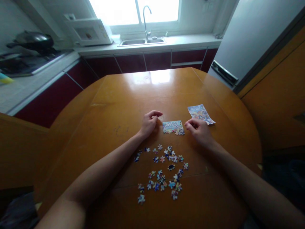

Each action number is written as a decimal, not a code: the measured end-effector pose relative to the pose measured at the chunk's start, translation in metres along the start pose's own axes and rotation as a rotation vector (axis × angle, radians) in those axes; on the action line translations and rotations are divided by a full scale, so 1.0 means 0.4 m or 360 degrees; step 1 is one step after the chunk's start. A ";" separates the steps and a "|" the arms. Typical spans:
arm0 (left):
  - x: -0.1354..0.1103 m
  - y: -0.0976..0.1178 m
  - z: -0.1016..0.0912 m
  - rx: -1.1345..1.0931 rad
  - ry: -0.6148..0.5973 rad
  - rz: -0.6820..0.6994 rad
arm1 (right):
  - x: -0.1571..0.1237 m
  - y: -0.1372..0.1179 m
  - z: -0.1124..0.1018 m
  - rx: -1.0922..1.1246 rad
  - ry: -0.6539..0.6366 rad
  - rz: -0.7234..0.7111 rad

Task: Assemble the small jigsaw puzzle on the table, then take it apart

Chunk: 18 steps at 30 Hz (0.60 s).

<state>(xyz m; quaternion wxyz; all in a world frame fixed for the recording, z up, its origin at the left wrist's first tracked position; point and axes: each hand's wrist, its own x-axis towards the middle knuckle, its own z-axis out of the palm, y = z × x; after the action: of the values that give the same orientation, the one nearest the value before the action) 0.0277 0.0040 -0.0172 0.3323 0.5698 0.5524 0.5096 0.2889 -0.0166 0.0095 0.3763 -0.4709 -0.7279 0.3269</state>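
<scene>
A partly assembled jigsaw puzzle (173,127) lies flat on the table, its near edge uneven. My left hand (149,122) rests just left of it, loosely curved, with the index finger reaching forward and the thumb apart; nothing shows in it. On the puzzle's other side, my right hand (200,130) has its fingers curled in toward the thumb near the right edge. Whether a small piece sits between those fingertips is hidden. Several loose puzzle pieces (159,176) are scattered nearer to me, between my forearms, among them a dark one (171,167).
A printed picture sheet (200,112) lies beyond my right hand on the wooden table (133,95). Past the table's far edge stand a counter with a sink (133,42) and a white microwave (87,31). A stove with a pan (34,39) is at left, a fridge (257,38) at right.
</scene>
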 end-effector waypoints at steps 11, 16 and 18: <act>0.003 0.001 0.002 -0.0003 0.0012 -0.0018 | 0.001 0.009 -0.002 -0.0014 -0.0043 -0.0006; 0.003 0.004 0.002 0.0000 0.0020 -0.0037 | -0.001 0.010 -0.006 0.0017 -0.0172 -0.0056; 0.003 0.005 0.002 0.0001 0.0027 -0.0040 | -0.001 -0.001 -0.015 0.0007 -0.0193 -0.0079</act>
<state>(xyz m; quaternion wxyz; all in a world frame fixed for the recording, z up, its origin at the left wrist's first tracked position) 0.0289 0.0052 -0.0153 0.3337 0.5586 0.5625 0.5101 0.2938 -0.0163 0.0128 0.3406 -0.4312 -0.7600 0.3471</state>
